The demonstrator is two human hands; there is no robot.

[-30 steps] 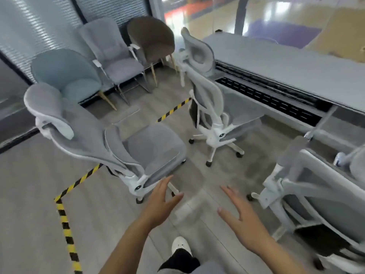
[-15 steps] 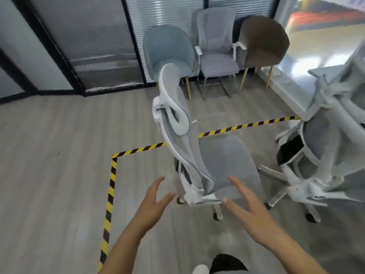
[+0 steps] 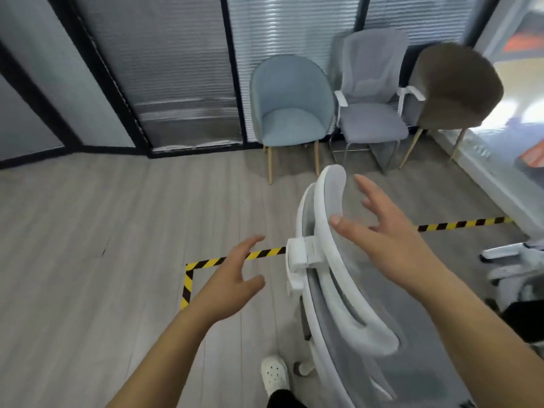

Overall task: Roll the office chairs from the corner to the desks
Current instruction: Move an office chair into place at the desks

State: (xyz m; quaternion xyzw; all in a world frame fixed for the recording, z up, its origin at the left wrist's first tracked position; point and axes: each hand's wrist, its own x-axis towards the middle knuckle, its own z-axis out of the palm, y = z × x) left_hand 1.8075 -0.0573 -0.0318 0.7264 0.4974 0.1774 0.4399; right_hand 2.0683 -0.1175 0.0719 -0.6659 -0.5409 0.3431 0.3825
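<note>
Grey mesh and white plastic form the office chair [image 3: 347, 313], which stands in the lower right of the view with its back turned toward the camera. Its curved headrest [image 3: 331, 207] rises between the two hands. The right hand [image 3: 391, 240] hovers at the headrest's right side, fingers [image 3: 366, 187] spread and straight, thumb tip just beside the headrest's white rim; actual contact cannot be confirmed. The left hand [image 3: 235, 278] is held to the left of the white headrest bracket [image 3: 300, 257], fingers extended and relaxed, apart from the chair. Neither hand holds anything.

Yellow-and-black floor tape [image 3: 200, 265] runs behind the chair and turns a corner under the left hand. Against the blinds stand three fixed chairs: a light blue tub chair [image 3: 290, 113], a grey armchair [image 3: 372, 98] and a brown chair [image 3: 456, 89]. Part of a second white chair base [image 3: 512, 260] shows at the right edge. A white shoe [image 3: 275, 373] is on the wooden floor below.
</note>
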